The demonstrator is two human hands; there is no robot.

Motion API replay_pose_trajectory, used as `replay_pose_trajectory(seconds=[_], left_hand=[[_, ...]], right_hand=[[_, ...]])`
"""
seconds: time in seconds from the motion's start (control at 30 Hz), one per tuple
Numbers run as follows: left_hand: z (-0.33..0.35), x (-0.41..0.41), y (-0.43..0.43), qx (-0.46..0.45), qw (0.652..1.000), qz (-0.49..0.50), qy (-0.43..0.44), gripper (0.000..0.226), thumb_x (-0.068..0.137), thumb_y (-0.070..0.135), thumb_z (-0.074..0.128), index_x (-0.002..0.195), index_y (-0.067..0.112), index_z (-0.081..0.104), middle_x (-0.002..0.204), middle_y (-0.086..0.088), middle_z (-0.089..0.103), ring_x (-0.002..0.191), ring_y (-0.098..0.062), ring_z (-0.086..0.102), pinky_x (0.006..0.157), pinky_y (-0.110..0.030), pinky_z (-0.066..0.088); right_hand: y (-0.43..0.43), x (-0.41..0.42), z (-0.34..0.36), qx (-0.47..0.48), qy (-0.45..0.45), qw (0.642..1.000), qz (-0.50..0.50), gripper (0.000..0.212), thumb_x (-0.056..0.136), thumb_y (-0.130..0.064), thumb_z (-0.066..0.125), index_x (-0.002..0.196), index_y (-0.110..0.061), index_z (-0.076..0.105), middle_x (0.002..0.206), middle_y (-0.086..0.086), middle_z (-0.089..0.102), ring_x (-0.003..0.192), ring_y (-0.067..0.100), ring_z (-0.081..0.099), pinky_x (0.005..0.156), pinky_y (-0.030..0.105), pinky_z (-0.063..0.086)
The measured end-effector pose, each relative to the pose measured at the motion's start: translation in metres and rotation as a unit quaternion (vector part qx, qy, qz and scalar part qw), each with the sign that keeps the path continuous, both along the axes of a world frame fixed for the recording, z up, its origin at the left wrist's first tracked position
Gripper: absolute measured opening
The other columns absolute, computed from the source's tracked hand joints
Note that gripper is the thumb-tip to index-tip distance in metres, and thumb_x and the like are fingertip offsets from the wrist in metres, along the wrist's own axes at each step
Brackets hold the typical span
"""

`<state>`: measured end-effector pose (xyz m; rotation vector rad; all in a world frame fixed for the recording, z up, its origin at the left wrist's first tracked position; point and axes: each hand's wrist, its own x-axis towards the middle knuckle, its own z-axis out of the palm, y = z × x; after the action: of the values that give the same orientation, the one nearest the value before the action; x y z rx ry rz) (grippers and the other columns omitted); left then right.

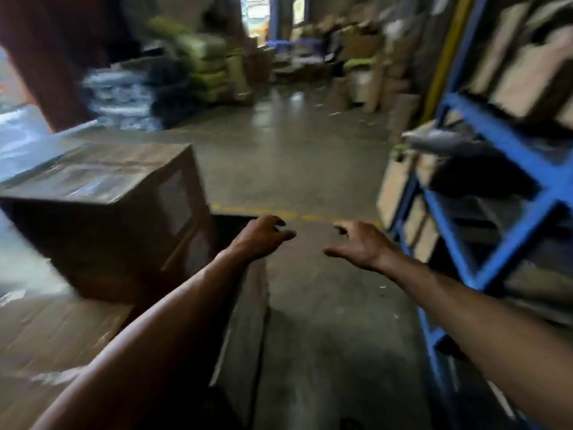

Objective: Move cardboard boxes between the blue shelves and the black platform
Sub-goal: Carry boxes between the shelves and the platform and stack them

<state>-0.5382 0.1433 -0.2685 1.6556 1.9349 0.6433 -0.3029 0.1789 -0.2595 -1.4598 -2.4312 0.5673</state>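
The picture is motion-blurred. A large taped cardboard box (102, 193) stands at the left on the black platform (245, 305), whose right edge runs down the middle. Another flat cardboard box (52, 339) lies nearer, at lower left. The blue shelves (496, 193) rise on the right, holding several cardboard boxes (533, 69). My left hand (263, 237) hovers over the platform's far corner, fingers spread, holding nothing. My right hand (359, 243) floats over the bare floor between platform and shelves, also empty with fingers apart.
A concrete aisle (297, 156) with a yellow line (279, 212) runs ahead. Stacked green sacks (207, 69) and dark bundles (167, 97) sit at the far left, more cartons (359, 41) at the far end. A grey bag (446, 144) pokes out of a shelf.
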Motion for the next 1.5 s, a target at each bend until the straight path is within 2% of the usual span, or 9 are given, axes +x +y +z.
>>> replay_pose_trajectory(seconds=[0.23,0.43,0.53,0.73,0.87,1.03,1.17,1.33,1.5], left_hand=[[0.064,0.207,0.047,0.057,0.977,-0.205,-0.018,0.041,0.087,0.034,0.073,0.116,0.006,0.068,0.102,-0.015,0.072,0.088,-0.025,0.066,0.076,-0.031,0.048],[0.126,0.399,0.051,0.132,0.915,-0.38,-0.032,0.064,0.068,0.068,0.073,0.112,0.022,0.073,0.102,0.001,0.074,0.095,-0.017,0.07,0.089,-0.041,0.054],[0.162,0.486,0.027,0.166,0.895,-0.413,-0.04,0.05,0.081,0.048,0.075,0.117,0.014,0.069,0.109,-0.006,0.071,0.103,-0.025,0.066,0.085,-0.033,0.049],[0.194,0.636,-0.009,0.182,0.849,-0.491,-0.073,0.045,0.087,0.041,0.071,0.124,0.016,0.066,0.118,-0.005,0.069,0.105,-0.021,0.064,0.086,-0.03,0.048],[0.209,0.708,-0.043,0.184,0.803,-0.561,-0.086,0.045,0.089,0.039,0.069,0.126,0.013,0.063,0.119,-0.008,0.068,0.084,-0.015,0.067,0.069,-0.022,0.049],[0.231,0.79,-0.09,0.185,0.74,-0.63,-0.147,0.049,0.085,0.043,0.072,0.124,0.014,0.064,0.113,-0.005,0.071,0.104,-0.024,0.066,0.088,-0.034,0.051],[0.25,0.847,-0.136,0.214,0.688,-0.678,-0.147,0.054,0.081,0.051,0.063,0.107,0.005,0.071,0.104,-0.012,0.073,0.097,-0.024,0.067,0.077,-0.034,0.05],[0.264,0.9,-0.193,0.166,0.635,-0.716,-0.237,0.011,0.086,0.016,0.075,0.094,0.012,0.068,0.095,-0.004,0.07,0.1,-0.022,0.066,0.073,-0.019,0.047],[0.274,0.927,-0.214,0.119,0.623,-0.717,-0.288,0.064,0.075,0.04,0.084,0.126,0.018,0.053,0.103,0.003,0.068,0.096,-0.014,0.064,0.08,-0.019,0.048]], right_hand=[[-0.098,0.217,0.068,0.089,-0.03,0.956,-0.277,0.07,0.076,-0.05,0.074,0.13,-0.01,0.054,0.129,0.013,0.061,0.119,0.029,0.058,0.096,0.04,0.047],[-0.212,0.387,0.136,0.176,-0.035,0.845,-0.503,0.085,0.067,-0.063,0.071,0.136,-0.021,0.046,0.134,0.007,0.057,0.12,0.028,0.056,0.092,0.039,0.048],[-0.25,0.459,0.156,0.198,-0.029,0.781,-0.591,0.077,0.059,-0.067,0.07,0.118,-0.022,0.052,0.117,0.006,0.064,0.103,0.029,0.062,0.078,0.037,0.053],[-0.308,0.565,0.18,0.236,0.022,0.651,-0.721,0.086,0.071,-0.05,0.077,0.141,-0.013,0.043,0.137,0.012,0.053,0.126,0.032,0.05,0.098,0.036,0.044],[-0.353,0.604,0.197,0.294,-0.023,0.582,-0.758,0.067,0.076,-0.045,0.073,0.129,-0.011,0.051,0.126,0.016,0.059,0.118,0.035,0.054,0.089,0.04,0.047],[-0.411,0.632,0.224,0.346,-0.075,0.49,-0.797,0.063,0.073,-0.037,0.074,0.125,-0.008,0.054,0.124,0.018,0.058,0.115,0.037,0.053,0.091,0.041,0.047],[-0.447,0.649,0.239,0.354,-0.076,0.415,-0.835,0.065,0.075,-0.035,0.073,0.13,-0.007,0.051,0.129,0.02,0.052,0.121,0.038,0.046,0.092,0.041,0.045],[-0.475,0.67,0.244,0.353,-0.036,0.391,-0.849,0.069,0.075,-0.033,0.075,0.133,-0.008,0.049,0.128,0.02,0.054,0.118,0.038,0.053,0.091,0.038,0.046],[-0.481,0.692,0.248,0.351,0.028,0.443,-0.825,0.081,0.064,-0.038,0.087,0.13,-0.007,0.052,0.118,0.015,0.065,0.107,0.033,0.062,0.084,0.036,0.053]])
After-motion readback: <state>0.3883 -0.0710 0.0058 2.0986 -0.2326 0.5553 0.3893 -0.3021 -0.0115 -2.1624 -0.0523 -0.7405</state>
